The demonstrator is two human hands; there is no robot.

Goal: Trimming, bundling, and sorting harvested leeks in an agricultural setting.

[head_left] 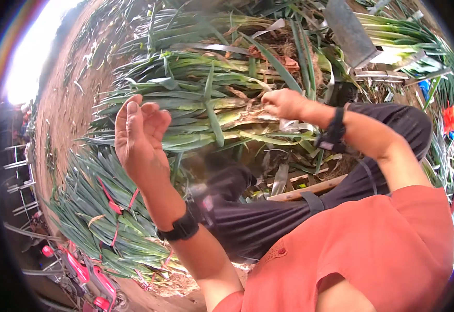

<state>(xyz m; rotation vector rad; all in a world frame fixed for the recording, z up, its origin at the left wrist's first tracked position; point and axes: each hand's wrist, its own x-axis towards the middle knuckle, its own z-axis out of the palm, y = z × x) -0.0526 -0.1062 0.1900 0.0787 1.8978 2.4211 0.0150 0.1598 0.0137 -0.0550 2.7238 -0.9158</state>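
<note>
A heap of long green onions [185, 99] lies crosswise before me, leaves to the left, pale stems and dry husks to the right. My left hand [141, 132] is raised over the leaf side, palm up, fingers loosely bent and apart, holding nothing. Over the stem ends, my right hand [288, 104] is closed, its fingertips at the dry outer leaves; what it grips, if anything, is hidden. Loose peeled leaves [284, 182] lie below that hand, between my knees.
Green onion bundles [112, 213] tied with red strips lie at lower left, near a red wheeled vehicle [89, 275]. A grey metal piece [349, 34] stands at upper right, beside more green onions [393, 34]. A wooden slat [307, 188] lies near my legs. Bare soil [63, 119] stretches left.
</note>
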